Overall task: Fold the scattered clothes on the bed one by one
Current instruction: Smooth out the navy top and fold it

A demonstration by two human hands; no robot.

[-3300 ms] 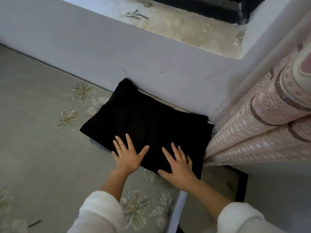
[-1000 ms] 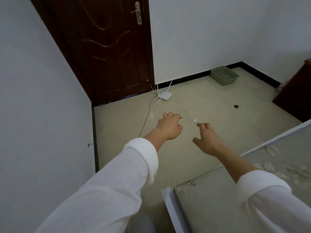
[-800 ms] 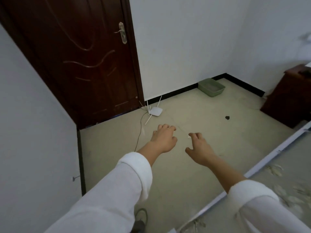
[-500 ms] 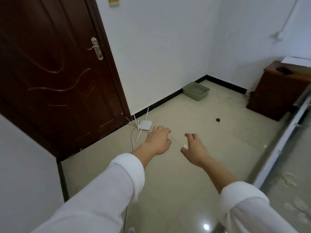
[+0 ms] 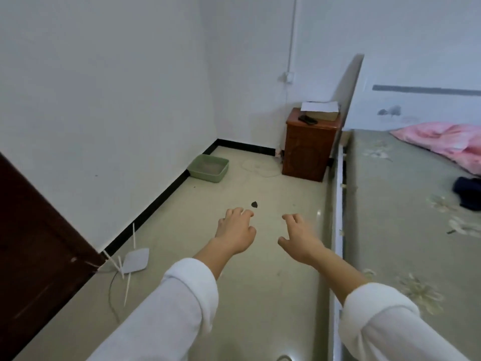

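Observation:
My left hand (image 5: pixel 235 231) and my right hand (image 5: pixel 299 239) hover over the floor beside the bed, fingers loosely curled, holding nothing. The bed (image 5: pixel 395 217) with a grey floral cover runs along the right side. A dark navy garment (image 5: pixel 468 190) lies crumpled at its far right edge, partly cut off by the frame. Behind it, near the headboard, lies a pink crumpled cloth (image 5: pixel 442 140). Both hands are well apart from these clothes.
A brown bedside cabinet (image 5: pixel 308 149) with papers on top stands at the head of the bed. A green tray (image 5: pixel 209 168) sits by the wall. A white router (image 5: pixel 135 260) with a cable lies near the dark door (image 5: pixel 33 256).
The view has swung right from the door to the bed side; the folded black garment is out of view. Both hands stay raised and hold nothing.

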